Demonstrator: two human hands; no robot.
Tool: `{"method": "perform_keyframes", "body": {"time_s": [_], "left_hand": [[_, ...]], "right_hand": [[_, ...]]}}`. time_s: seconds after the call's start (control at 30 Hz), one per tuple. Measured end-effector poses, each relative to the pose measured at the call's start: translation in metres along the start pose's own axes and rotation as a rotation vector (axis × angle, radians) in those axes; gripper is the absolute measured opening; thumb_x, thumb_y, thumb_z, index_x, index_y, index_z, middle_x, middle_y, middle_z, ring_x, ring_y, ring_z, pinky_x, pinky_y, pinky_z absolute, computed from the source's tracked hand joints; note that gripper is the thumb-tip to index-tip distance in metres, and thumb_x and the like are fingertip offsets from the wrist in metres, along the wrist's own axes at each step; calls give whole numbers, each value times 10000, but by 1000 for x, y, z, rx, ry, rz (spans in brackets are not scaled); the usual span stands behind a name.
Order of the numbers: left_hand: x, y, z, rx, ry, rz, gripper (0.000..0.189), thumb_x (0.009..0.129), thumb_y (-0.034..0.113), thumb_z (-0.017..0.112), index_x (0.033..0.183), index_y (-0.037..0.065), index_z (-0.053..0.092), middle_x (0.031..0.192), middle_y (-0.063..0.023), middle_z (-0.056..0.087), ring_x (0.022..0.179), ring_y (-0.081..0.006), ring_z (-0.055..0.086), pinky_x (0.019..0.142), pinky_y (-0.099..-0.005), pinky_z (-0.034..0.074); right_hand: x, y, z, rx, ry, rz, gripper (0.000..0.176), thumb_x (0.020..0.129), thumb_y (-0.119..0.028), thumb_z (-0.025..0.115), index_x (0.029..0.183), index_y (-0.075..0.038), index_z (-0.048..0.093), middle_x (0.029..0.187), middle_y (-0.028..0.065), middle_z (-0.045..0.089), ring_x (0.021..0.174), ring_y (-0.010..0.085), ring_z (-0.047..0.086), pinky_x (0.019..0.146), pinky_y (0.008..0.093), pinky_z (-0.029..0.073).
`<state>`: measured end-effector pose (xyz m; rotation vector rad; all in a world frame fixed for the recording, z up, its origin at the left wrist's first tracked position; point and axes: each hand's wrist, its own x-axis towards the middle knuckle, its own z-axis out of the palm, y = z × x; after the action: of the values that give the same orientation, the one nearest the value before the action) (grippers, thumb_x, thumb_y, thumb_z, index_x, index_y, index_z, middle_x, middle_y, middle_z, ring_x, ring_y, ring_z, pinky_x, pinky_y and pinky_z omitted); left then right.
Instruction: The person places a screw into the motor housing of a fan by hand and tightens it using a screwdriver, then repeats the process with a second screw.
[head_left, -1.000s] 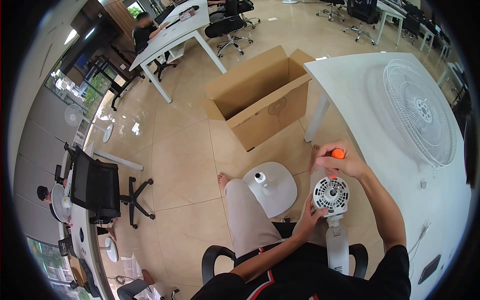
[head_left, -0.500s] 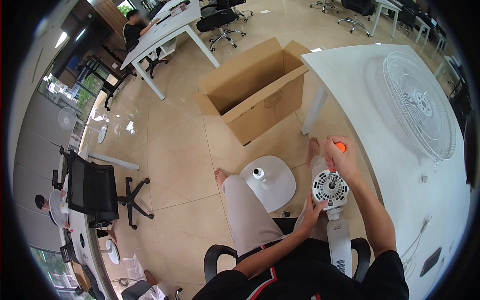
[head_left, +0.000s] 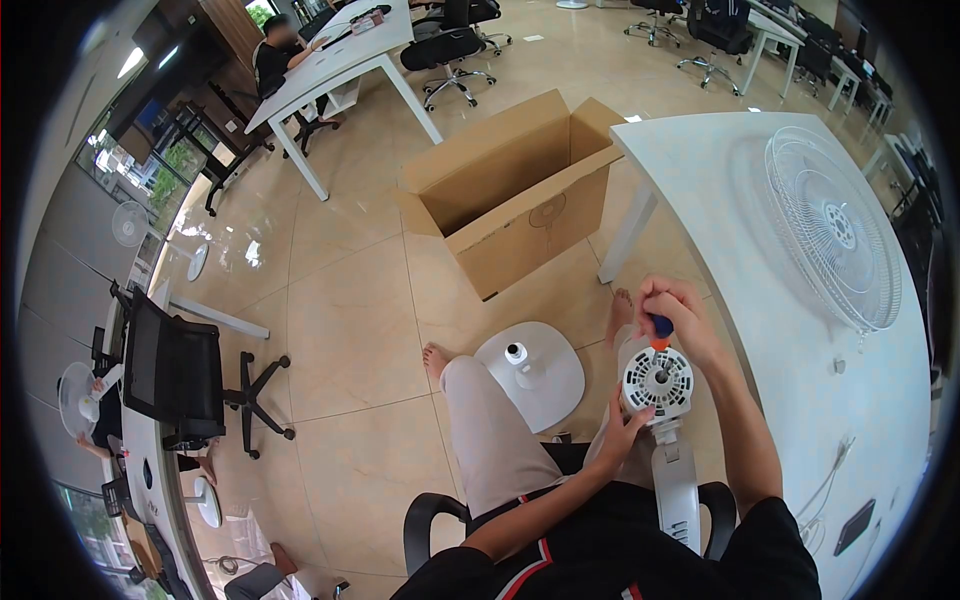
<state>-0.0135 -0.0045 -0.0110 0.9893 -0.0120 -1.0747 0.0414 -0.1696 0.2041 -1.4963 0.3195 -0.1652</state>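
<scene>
Between my knees stands a white fan motor housing (head_left: 668,385) with a slotted round face and a metal shaft, on a white neck and column (head_left: 677,490) that reaches back to my lap. My left hand (head_left: 625,425) is wrapped round the lower left side of the housing. Above it, my right hand (head_left: 672,308) is closed round a screwdriver (head_left: 661,330) with an orange and dark blue handle. The screwdriver points down at the upper part of the housing's face; its tip is too small to make out.
A white fan base (head_left: 550,380) lies on the floor between my feet. Ahead is an open cardboard box (head_left: 530,235). The white table (head_left: 780,400) at right holds fan grilles (head_left: 835,225), a phone (head_left: 855,527) and a cable. Other people sit at left and far left.
The screwdriver handle has turned, with its dark blue side now showing, and my right hand's grip has shifted slightly. The far-left person's fan head has moved left. The whole view has shifted a little.
</scene>
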Motion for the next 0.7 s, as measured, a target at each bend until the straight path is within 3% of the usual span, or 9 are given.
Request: {"method": "perform_keyframes", "body": {"time_s": [0.17,0.27,0.37,0.47,0.5,0.57,0.7], "left_hand": [[4,-4,-4,25,-13,-4,982,915,311,764,1645,130,132,1498,-138,447,1303,-251,534,1055,-400,461],[3,-5,-3,17,-8,4,971,915,307,758,1641,119,142,1498,-140,445,1306,-252,532,1066,-398,457],[3,-3,-4,12,-10,38,952,918,285,757,1632,88,159,1501,-146,448,1320,-257,521,1089,-396,445],[25,-31,-23,89,-19,167,935,915,245,771,1615,43,185,1502,-159,453,1347,-263,496,1123,-385,422],[29,-51,-30,160,-24,222,930,913,226,778,1608,25,194,1498,-166,458,1356,-264,485,1135,-380,412],[29,-52,-29,171,15,280,888,923,203,765,1596,-1,223,1468,-177,486,1345,-261,490,1128,-367,416],[6,-7,-9,-26,-47,111,888,930,238,748,1604,33,207,1444,-161,501,1286,-226,545,1067,-375,471]], "right_hand": [[12,-16,-19,-83,-370,-1,269,812,-82,521,1011,24,668,888,97,664,768,176,689,702,284,552],[21,5,-24,87,-383,-104,306,804,-123,514,1006,36,680,893,119,681,816,195,711,708,288,559],[13,0,-19,181,-251,-21,325,808,-181,523,951,59,688,754,116,667,649,189,676,652,297,550],[13,5,-37,66,-316,56,330,828,-228,530,857,65,679,564,85,587,459,161,568,541,295,507],[11,12,-28,127,-239,10,330,860,-256,549,795,49,658,461,46,500,365,134,465,444,276,435],[17,23,-28,127,-298,-73,350,890,-286,556,778,33,647,479,45,512,373,114,464,402,254,385],[21,20,-27,200,-209,-2,290,915,-226,472,782,10,576,472,6,411,378,104,314,396,282,285]]}}
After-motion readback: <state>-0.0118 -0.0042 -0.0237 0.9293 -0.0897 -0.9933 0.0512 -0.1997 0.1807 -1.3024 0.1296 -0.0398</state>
